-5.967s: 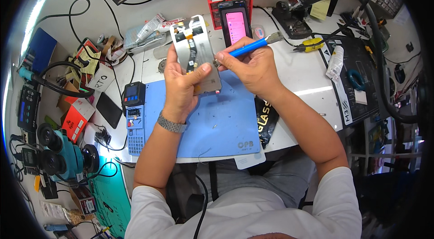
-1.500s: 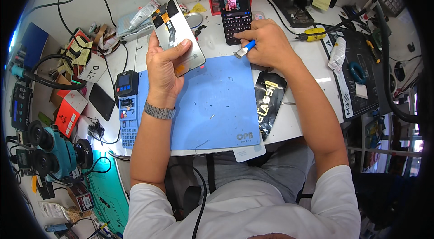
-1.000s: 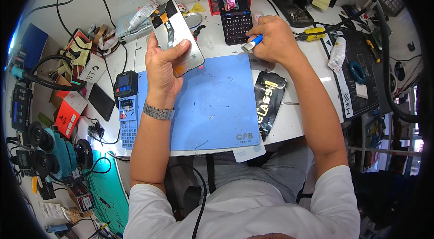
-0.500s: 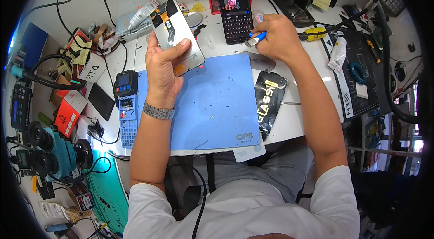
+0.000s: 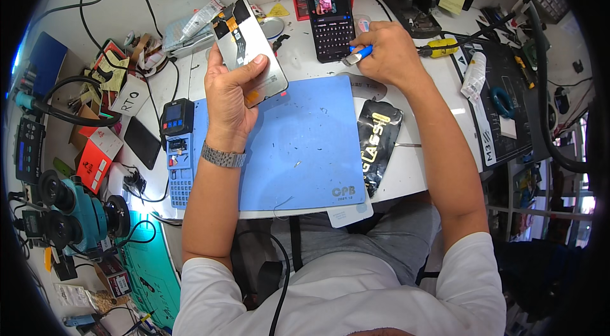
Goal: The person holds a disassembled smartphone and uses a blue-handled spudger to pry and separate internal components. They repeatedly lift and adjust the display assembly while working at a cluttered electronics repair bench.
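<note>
Left hand (image 5: pixel 233 91): fingers grasping a flat silver panel (image 5: pixel 259 40) with black-and-orange ribbon (image 5: pixel 239 46), near the blue rectangular mat (image 5: pixel 298 152). Panel judged light, stiff, fragile; hold by long edges. Right hand (image 5: pixel 389 53): fingers clasping a blue-handled, metal-tipped tool (image 5: pixel 361 54) beside a black phone (image 5: pixel 331 36).

Bright; glare on white tabletop (image 5: pixel 410 168); edges bowed, corners black.

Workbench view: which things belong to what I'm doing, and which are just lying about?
Seemingly in use:
silver panel, in the left hand
blue tool, in the right hand
phone, by the right hand

Probably just lying about:
microscope
black pouch
red box
blue ring
</note>
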{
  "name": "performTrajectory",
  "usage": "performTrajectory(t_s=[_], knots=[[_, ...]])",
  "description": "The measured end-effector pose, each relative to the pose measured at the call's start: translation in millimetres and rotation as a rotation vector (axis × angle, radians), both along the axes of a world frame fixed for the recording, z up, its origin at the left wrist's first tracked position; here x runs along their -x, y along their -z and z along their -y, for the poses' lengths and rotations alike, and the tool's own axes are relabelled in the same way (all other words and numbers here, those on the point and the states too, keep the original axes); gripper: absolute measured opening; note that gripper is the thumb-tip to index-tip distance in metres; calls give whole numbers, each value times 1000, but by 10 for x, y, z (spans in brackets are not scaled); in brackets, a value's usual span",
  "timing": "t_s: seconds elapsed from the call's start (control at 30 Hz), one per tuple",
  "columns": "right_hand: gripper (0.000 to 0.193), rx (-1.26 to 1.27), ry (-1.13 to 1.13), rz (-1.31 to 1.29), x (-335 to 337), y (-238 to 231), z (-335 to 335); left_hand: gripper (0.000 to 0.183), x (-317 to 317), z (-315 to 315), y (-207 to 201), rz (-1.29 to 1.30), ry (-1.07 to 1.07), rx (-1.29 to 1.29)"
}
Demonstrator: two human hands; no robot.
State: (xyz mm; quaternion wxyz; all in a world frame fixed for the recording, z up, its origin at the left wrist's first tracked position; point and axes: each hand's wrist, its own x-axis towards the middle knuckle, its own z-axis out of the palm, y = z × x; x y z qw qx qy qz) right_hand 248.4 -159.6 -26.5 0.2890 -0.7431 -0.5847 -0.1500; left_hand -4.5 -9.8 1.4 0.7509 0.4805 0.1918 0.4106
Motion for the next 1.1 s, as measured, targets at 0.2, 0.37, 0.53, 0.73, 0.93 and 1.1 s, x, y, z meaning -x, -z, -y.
performTrajectory(t_s=[0.2, 0.37, 0.53, 0.73, 0.93, 1.1], knots=[[23, 34, 19, 3, 38, -42, 6, 71, 1, 7, -7, 1, 3, -10], [22, 22, 17, 3, 22, -29, 3, 66, 9, 16, -13, -9, 10, -12], [21, -32, 9, 16, 14, -24, 8, 63, 19, 18, -20, -23, 12, -6], [29, -59, 59, 8, -24, -23, -20, 64, 13, 22, -16, -19, 8, 0], [29, -89, 26, -5, -23, 31, -36, 67, -2, 10, 0, -8, 2, -3], [29, -41, 6, -49, 74, 23, -43, 62, 16, 12, 5, -43, -3, -12]])
